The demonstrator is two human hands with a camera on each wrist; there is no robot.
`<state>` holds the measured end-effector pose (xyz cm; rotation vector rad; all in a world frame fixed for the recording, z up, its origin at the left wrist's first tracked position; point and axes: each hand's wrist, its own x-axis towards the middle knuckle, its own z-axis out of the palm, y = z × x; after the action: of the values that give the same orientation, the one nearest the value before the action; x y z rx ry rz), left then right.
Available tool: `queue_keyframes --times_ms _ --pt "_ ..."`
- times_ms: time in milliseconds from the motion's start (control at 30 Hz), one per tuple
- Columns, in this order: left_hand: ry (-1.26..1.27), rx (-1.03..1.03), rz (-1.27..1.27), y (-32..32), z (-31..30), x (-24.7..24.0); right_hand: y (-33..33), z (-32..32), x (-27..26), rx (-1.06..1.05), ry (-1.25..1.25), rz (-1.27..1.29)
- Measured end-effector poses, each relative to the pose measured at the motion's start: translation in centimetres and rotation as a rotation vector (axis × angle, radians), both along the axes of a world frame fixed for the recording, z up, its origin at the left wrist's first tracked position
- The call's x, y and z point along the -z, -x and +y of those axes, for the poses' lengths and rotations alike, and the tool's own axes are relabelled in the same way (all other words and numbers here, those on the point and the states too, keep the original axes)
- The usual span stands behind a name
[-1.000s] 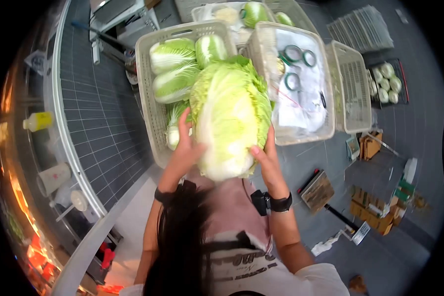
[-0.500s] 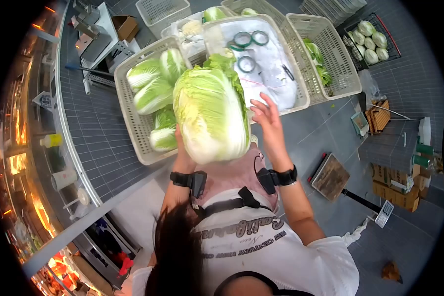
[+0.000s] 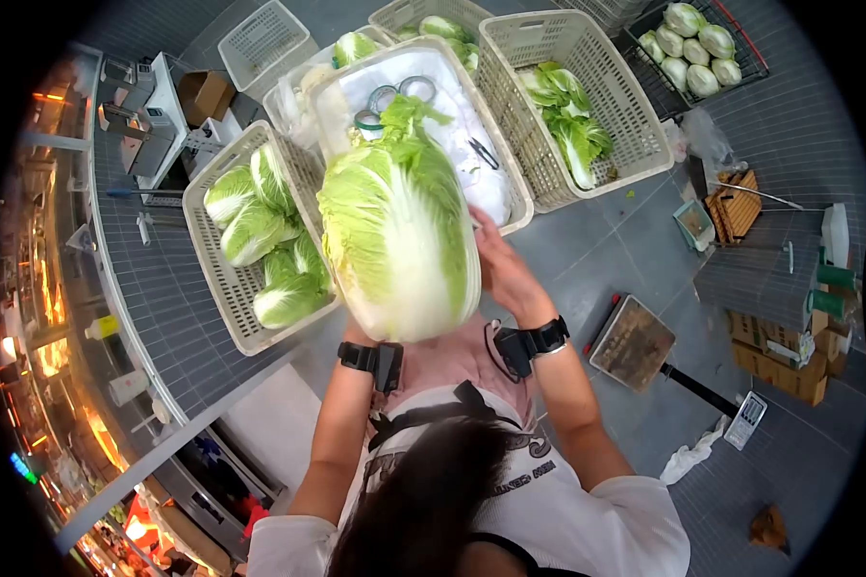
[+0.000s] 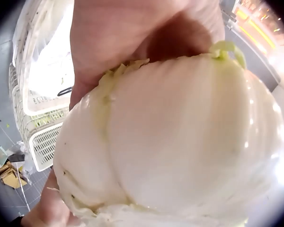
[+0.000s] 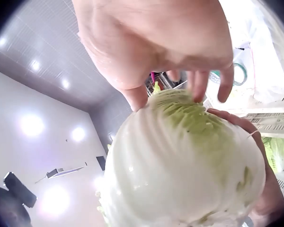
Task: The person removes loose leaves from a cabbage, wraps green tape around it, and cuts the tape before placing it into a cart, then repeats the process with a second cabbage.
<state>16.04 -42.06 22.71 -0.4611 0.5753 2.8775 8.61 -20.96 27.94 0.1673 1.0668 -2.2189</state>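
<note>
A large Chinese cabbage is held up in front of the body, leafy end away and white base toward the person. The left hand holds it from the left and below, mostly hidden by it in the head view; the left wrist view shows that palm against the white cabbage. At the cabbage's right side is the right hand, fingers extended along it. In the right wrist view, the right hand touches the cabbage with relaxed fingers, opposite the left hand.
Left of the cabbage stands a crate with several cabbages. Behind it, a lined crate holds tape rolls and a black tool. To the right are a crate with loose leaves and a floor scale; a wire basket stands beyond.
The right hand left the cabbage's side, then came back to touch it. The left hand still holds the cabbage. The head view has shifted, with the lined crate now behind the cabbage.
</note>
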Motion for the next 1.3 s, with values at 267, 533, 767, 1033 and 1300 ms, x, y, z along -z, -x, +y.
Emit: queue_keyframes --times_ms 267,533,767,1033,1300 --pt "0.370 0.262 -0.037 5.1 -2.7 0.5 2.5 0.7 1.9 -0.171 0.615 -0.258" --pt "1.036 0.135 -0.021 12.0 -4.2 -6.2 5.0 1.1 4.5 0.063 0.379 -0.226" --pt "0.637 0.193 0.019 12.6 0.4 -3.8 11.2 2.6 -2.7 0.057 -0.256 0.163" --pt "0.179 -0.050 -0.097 14.4 6.3 0.9 16.4 8.8 -2.9 -0.103 -0.347 0.180" --pt "0.313 -0.222 -0.096 13.9 11.0 1.0 18.6 8.6 4.2 -0.298 0.173 -0.434"
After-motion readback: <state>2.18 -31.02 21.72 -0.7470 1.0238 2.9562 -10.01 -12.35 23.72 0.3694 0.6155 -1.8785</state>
